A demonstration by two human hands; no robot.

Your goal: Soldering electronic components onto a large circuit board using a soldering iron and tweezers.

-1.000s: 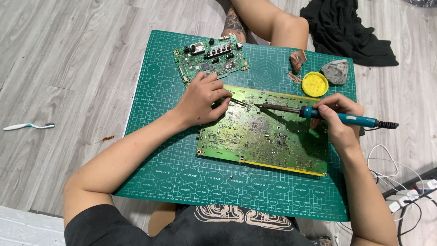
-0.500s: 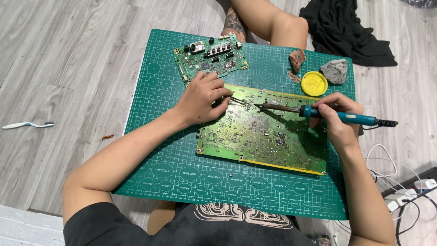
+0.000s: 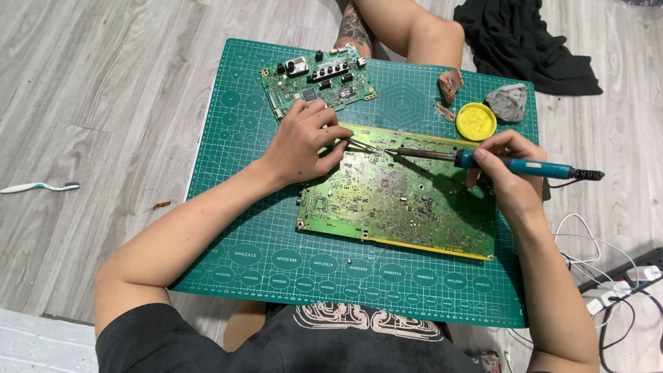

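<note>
The large green circuit board (image 3: 397,200) lies flat on a green cutting mat (image 3: 235,249) spread over the grey wooden floor (image 3: 103,103), its long side running left to right and a yellow strip along its edges.

In the head view, the left hand (image 3: 304,141) rests on the board's upper left corner, fingers curled together around what appears to be a pair of fine tweezers (image 3: 362,146), though the tool is too thin to make out clearly. Its tips point right, toward the upper middle of the board. The right hand (image 3: 504,169) is clamped on the blue handle of a soldering iron (image 3: 483,161), held nearly level, with the metal tip meeting the board just beside the tweezer tips. A black cord runs from the iron's rear end off to the right.

Above the left hand lies a smaller green circuit board (image 3: 318,81) with a row of black parts. Near the mat's upper right corner sit a round yellow tin (image 3: 476,121), a grey lump (image 3: 507,101) and a brownish piece (image 3: 450,84). A black cloth (image 3: 525,41) lies on the floor beyond them. A toothbrush (image 3: 38,186) lies well apart on the floor at left. White cables and a power strip (image 3: 615,290) sit at right.
</note>
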